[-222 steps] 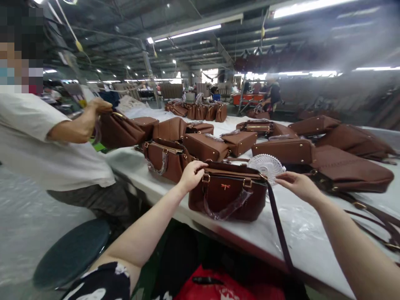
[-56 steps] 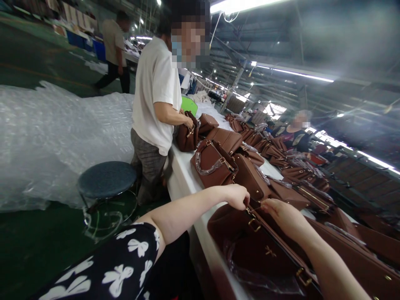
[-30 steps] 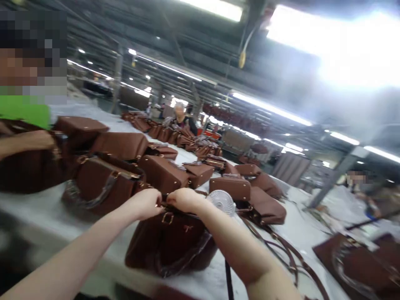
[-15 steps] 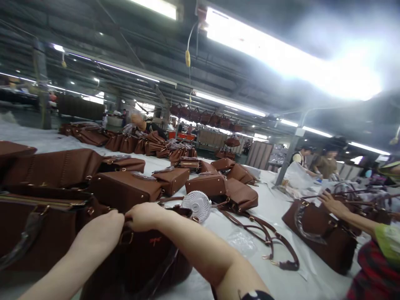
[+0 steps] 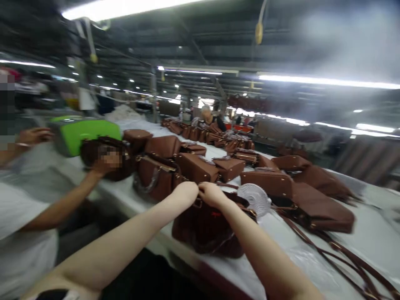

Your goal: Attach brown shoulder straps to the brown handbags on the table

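A dark brown handbag with a gold ring and a small red mark stands upright at the table's near edge. My left hand is closed at its top left corner, beside the ring. Right next to it, nearly touching, my right hand has its fingers pinched at the bag's upper edge. What lies between the fingers of either hand is too small to make out. A round white fan stands just behind the bag, and another brown handbag with a wrapped handle is to the left.
On the left, a person in a white shirt reaches to a dark brown bag near a bright green object. More brown bags cover the white table. Brown straps and clear plastic lie at the right.
The view has swung left, bringing the person in white and the green object into sight; the person at the right has left the frame. Both my hands remain at the same bag corner.
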`<state>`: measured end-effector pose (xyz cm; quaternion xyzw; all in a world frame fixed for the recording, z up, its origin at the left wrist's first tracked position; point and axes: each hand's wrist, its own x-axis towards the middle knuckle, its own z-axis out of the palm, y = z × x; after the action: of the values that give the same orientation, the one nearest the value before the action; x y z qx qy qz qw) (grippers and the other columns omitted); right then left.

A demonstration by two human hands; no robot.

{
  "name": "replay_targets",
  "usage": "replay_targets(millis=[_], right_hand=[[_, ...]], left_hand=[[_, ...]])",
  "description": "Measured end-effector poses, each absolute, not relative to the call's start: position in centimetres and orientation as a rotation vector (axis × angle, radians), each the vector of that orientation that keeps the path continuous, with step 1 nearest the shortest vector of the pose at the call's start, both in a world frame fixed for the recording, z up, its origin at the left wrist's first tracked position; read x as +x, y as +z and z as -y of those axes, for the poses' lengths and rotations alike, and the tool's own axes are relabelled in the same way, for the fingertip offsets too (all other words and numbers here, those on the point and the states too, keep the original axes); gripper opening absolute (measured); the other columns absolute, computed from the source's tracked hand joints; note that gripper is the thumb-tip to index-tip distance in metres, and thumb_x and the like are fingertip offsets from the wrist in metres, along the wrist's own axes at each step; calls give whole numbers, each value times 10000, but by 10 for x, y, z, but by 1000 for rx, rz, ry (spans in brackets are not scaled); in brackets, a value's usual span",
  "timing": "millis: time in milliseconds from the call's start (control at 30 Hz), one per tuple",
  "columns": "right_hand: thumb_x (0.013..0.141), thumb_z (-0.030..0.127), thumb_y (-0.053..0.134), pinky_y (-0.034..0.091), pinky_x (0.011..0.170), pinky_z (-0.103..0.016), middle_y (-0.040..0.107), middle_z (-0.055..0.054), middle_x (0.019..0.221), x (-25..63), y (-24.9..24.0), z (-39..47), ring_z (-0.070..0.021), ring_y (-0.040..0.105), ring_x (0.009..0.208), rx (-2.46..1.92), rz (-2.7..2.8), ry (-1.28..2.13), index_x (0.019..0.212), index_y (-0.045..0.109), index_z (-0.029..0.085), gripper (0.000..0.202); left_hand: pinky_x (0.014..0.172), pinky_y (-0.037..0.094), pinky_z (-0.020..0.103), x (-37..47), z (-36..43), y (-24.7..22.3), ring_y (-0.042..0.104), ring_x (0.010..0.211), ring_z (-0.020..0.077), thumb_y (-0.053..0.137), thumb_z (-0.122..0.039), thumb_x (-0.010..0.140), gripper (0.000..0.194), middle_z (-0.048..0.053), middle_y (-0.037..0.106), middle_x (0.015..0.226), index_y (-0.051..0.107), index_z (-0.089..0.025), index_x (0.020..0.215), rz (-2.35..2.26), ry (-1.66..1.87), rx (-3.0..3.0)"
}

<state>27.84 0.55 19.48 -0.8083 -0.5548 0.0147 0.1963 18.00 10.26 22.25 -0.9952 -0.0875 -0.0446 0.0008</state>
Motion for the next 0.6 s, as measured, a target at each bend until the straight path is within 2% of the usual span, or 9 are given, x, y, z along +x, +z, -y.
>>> replay_targets(millis=[100,200,300,400,500,600], right_hand=[[863,299,536,460,945,-374,721,-113,1076,283,189,-9,-249,645,1022,-2114,1538,96,1017,744,191,281],[858,371,524,469,943,-364,725,-105,1104,286,184,-16,-239,655,1025,-1988,1494,203,1060,737,191,344],[841,468,516,521,815,-345,765,-90,944,288,180,-23,-238,694,885,-1936,1407,317,1001,747,175,406],[815,544,522,517,668,-302,757,-67,806,290,177,-28,-215,686,742,-1932,1333,356,921,748,176,445],[818,589,494,462,558,-274,691,-32,652,292,177,-28,-179,622,601,-1960,1284,303,870,738,180,479],[829,603,474,394,487,-262,571,16,508,294,181,-27,-151,522,482,-2010,1275,235,887,726,177,499]], left_hand=[[872,526,339,169,-124,223,689,987,270,532,-110,860,233,140,728,1008,744,-135,953,392,-129,-3112],[880,516,316,156,-142,225,672,1013,237,498,-186,902,266,75,719,1071,745,-193,998,323,-355,-3177],[891,500,288,149,-151,224,657,1024,208,477,-198,915,283,47,720,1084,751,-195,988,285,-571,-3260],[900,487,271,147,-157,215,646,1042,194,509,-212,905,261,36,723,1094,739,-194,1027,361,-617,-3354],[824,500,255,146,-163,202,664,970,189,638,-312,840,260,36,729,1065,718,-203,1062,467,-520,-3470],[732,498,239,148,-166,192,673,871,176,694,-414,795,287,24,739,966,727,-209,992,458,-305,-3565]])
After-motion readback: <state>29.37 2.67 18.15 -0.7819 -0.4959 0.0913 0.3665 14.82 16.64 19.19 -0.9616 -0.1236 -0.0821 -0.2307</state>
